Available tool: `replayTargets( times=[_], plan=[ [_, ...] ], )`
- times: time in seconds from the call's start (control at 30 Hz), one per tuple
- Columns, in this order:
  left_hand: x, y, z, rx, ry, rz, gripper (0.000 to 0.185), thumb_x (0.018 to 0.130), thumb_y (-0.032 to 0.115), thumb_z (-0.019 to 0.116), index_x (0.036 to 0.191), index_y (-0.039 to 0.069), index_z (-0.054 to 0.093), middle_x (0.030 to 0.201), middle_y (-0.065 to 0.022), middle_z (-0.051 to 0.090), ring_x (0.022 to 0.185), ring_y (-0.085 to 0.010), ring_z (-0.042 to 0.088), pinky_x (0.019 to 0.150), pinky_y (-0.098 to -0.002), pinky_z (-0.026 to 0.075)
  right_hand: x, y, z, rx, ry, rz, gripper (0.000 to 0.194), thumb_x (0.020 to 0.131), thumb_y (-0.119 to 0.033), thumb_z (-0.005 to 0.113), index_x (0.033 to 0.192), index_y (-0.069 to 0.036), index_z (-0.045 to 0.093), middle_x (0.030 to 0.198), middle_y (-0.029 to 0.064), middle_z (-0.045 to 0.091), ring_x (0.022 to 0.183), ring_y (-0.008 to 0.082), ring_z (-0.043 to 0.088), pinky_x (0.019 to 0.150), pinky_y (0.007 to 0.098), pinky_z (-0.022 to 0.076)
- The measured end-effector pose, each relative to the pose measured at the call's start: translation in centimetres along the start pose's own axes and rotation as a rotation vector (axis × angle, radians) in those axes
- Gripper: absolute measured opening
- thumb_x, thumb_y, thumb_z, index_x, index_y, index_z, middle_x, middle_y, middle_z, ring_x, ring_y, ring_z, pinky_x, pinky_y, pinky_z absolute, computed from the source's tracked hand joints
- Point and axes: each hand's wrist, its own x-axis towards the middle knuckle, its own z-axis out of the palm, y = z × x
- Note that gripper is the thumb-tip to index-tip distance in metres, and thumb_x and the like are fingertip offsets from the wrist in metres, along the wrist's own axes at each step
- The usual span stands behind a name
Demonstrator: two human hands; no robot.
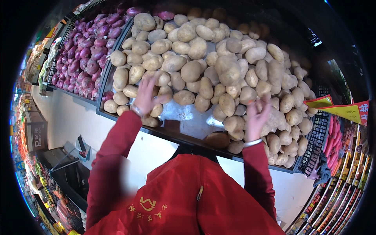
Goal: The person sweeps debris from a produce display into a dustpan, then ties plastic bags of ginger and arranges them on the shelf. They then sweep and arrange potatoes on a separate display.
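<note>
A broad heap of potatoes [183, 97] fills much of a dark display bin [176, 138] before me, with bare shiny metal showing near its front. My left hand [146, 94], fingers spread, is over the potatoes at the front left and holds nothing. Over those at the front right is my right hand [258, 116], slightly blurred, its fingers apart and nothing seen in it. Whether either hand touches the potatoes I cannot tell. Both arms wear dark red sleeves.
Red onions [85, 53] fill a neighbouring bin on the left. A yellow and red sign [349, 113] sticks out at the right edge, above long pink-red produce [332, 133]. At lower left stand a box [37, 132] and a dark crate [63, 167]. Packed shelves [332, 194] line the lower right.
</note>
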Motion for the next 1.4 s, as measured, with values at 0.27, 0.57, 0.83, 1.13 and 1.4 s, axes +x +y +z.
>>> replayTargets(
  times=[0.27,0.57,0.83,1.13,1.4],
  plan=[
    [-8.2,-2.1,4.4,0.779,-0.58,0.041,0.067,0.074,0.041,0.067,0.136,0.031,0.043,0.141,-0.0091,0.034,0.125,-0.0356,0.035,0.104,-0.0677,0.018,-11.1,5.8,0.5,-0.99,-1.138,-0.316,0.041,0.075,-0.023,0.063,0.116,-0.016,0.059,0.113,0.0122,0.054,0.103,0.0329,0.053,0.085,0.0462,0.0429],
    [-4.7,-2.3,3.6,0.755,-0.91,0.099,0.069,0.067,0.036,0.074,0.13,0.034,0.046,0.136,-0.0173,0.032,0.123,-0.0486,0.035,0.098,-0.0602,0.03,-8.6,4.5,-0.2,-0.968,-1.242,-0.299,0.058,0.062,-0.024,0.074,0.114,-0.013,0.05,0.104,0.0172,0.055,0.089,0.0362,0.06,0.074,0.0424,0.0494],
    [-5.2,-5.2,3.5,0.539,-0.686,0.232,0.057,0.066,0.033,0.072,0.12,0.028,0.053,0.123,-0.0147,0.042,0.105,-0.0344,0.053,0.096,-0.0521,0.036,3.0,-2.9,-6.5,-0.489,-0.338,-0.061,0.077,0.065,-0.028,0.082,0.126,-0.001,0.044,0.116,0.0194,0.057,0.108,0.0303,0.057,0.094,0.0408,0.0468],
    [-7.5,-4.9,0.3,0.601,-0.582,0.094,0.07,0.068,0.039,0.072,0.132,0.029,0.043,0.134,-0.0108,0.042,0.118,-0.0372,0.047,0.101,-0.0605,0.029,1.9,0.1,-3.1,-0.137,-0.113,-0.106,0.047,0.084,-0.001,0.06,0.127,0.0,0.043,0.11,0.0072,0.051,0.094,0.0137,0.055,0.087,0.0294,0.047],
    [-10.4,-6.4,-1.3,0.477,-0.282,-0.277,0.066,0.076,0.035,0.071,0.135,0.026,0.044,0.119,-0.0121,0.05,0.115,-0.0344,0.044,0.092,-0.0573,0.038,-9.8,2.8,9.9,-0.082,-0.999,0.228,0.071,0.079,-0.019,0.072,0.14,-0.011,0.036,0.126,0.0164,0.049,0.09,0.0219,0.06,0.077,0.0326,0.0513]
  ],
)
